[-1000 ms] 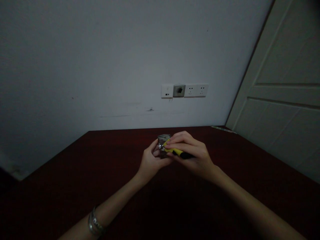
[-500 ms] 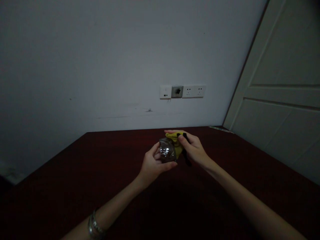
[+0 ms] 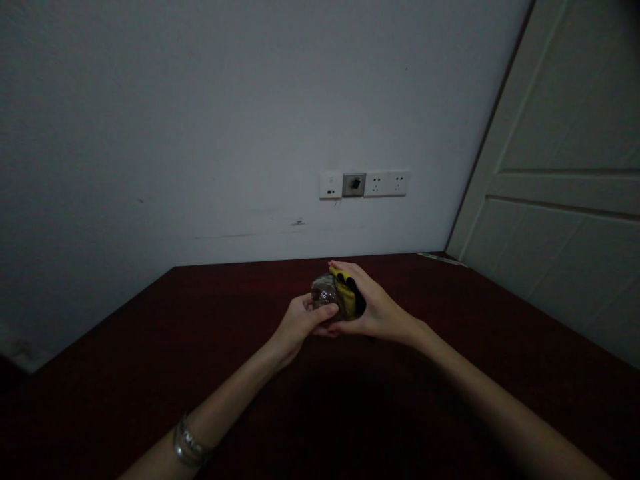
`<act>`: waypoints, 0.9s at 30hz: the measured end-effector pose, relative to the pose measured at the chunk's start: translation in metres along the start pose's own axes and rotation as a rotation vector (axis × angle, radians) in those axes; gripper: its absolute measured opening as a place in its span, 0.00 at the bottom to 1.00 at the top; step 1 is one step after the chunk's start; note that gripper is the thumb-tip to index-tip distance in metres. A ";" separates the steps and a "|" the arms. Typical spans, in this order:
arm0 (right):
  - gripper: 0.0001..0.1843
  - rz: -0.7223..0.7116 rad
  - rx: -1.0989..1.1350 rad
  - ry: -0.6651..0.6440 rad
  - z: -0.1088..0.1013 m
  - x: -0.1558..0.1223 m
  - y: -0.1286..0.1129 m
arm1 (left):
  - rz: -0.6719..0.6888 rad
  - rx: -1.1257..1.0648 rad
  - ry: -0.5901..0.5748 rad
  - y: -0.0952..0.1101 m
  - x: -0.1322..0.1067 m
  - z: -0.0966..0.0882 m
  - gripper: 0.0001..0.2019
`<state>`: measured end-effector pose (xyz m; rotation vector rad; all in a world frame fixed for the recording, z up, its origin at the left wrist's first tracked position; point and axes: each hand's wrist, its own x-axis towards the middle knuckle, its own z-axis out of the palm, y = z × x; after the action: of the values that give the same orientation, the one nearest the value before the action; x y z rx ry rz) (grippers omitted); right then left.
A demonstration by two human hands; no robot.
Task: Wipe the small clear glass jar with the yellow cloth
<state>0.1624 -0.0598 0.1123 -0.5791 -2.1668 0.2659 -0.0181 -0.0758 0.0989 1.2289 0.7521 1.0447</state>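
Over the dark red table my left hand (image 3: 297, 327) is closed around a clear, shiny plastic pouch or cup (image 3: 324, 291), its thumb across the front. A folded yellow cloth-like thing with black parts (image 3: 346, 300) sits against the plastic's right side. I cannot tell its exact kind. My right hand (image 3: 373, 303) wraps around this yellow and black thing from the right, fingers over the top and thumb underneath. The two hands meet at the lower edge of the plastic. How far the yellow thing reaches inside the plastic is hidden.
The dark red table (image 3: 225, 313) meets a pale wall (image 3: 225, 120) at its back edge. Wall sockets (image 3: 387, 185) are set above it. A panelled white door (image 3: 560, 147) stands at the right. A thin flat strip (image 3: 443, 259) lies at the back right corner.
My right hand has turned and moved from pinching the yellow and black thing to cupping around it. My left thumb has shifted up onto the plastic, and both have moved slightly left.
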 end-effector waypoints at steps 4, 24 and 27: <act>0.50 0.063 0.083 0.050 0.003 -0.001 0.004 | -0.027 0.056 -0.005 0.004 0.000 0.003 0.24; 0.37 0.511 0.585 0.200 0.016 0.004 -0.002 | 0.166 0.077 0.002 0.003 0.008 -0.002 0.36; 0.37 0.481 0.543 0.105 0.010 0.003 -0.001 | 0.136 0.050 0.028 0.002 0.008 -0.001 0.38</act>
<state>0.1526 -0.0586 0.1083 -0.7623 -1.7198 1.0203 -0.0163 -0.0686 0.1009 1.3253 0.7273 1.1625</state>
